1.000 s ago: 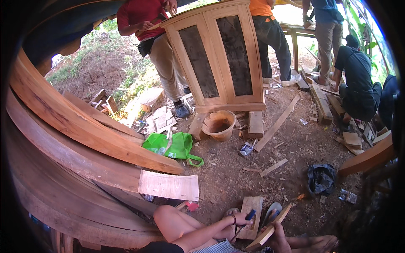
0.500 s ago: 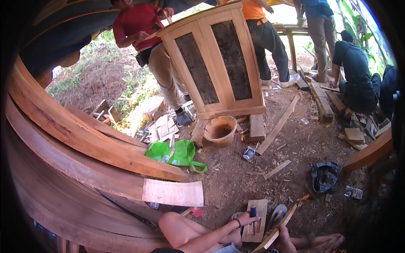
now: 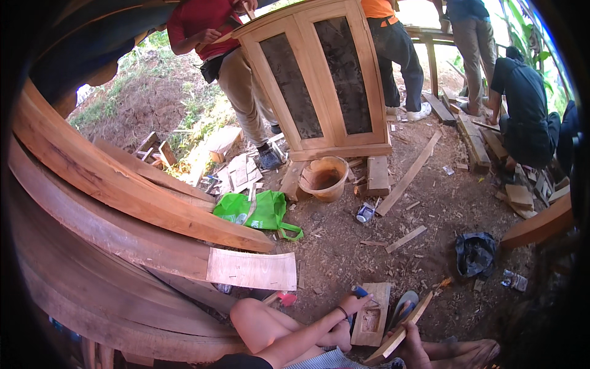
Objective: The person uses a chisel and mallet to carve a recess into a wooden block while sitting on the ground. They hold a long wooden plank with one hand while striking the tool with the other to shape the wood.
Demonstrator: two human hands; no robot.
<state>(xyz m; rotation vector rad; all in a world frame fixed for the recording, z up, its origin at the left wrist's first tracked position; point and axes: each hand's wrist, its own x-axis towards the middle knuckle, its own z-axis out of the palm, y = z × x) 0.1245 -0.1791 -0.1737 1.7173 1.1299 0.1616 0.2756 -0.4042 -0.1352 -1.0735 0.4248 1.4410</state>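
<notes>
Low in the picture, my left hand [image 3: 351, 304] is closed around a chisel with a blue handle [image 3: 358, 290]. The chisel lies tilted over the upper part of a small wooden board [image 3: 382, 296], its blade pointing right. A shallow rectangular recess [image 3: 370, 320] is cut into that board, with what looks like loose chips in it. To the right, my right hand [image 3: 414, 345] grips a long flat piece of wood [image 3: 402, 332], slanted up and away. Whether the chisel tip touches the board I cannot tell.
Large curved timbers [image 3: 141, 184] fill the left side. Ahead stand a two-panel wooden cabinet [image 3: 329, 80] and a bucket [image 3: 326, 179]. A green bag [image 3: 258, 209], a black plastic bag [image 3: 475, 255] and offcuts lie on the ground. Several people work behind.
My left hand has lifted and tipped the chisel from upright on the board to a slant, uncovering the recess. My right hand still holds the wood piece.
</notes>
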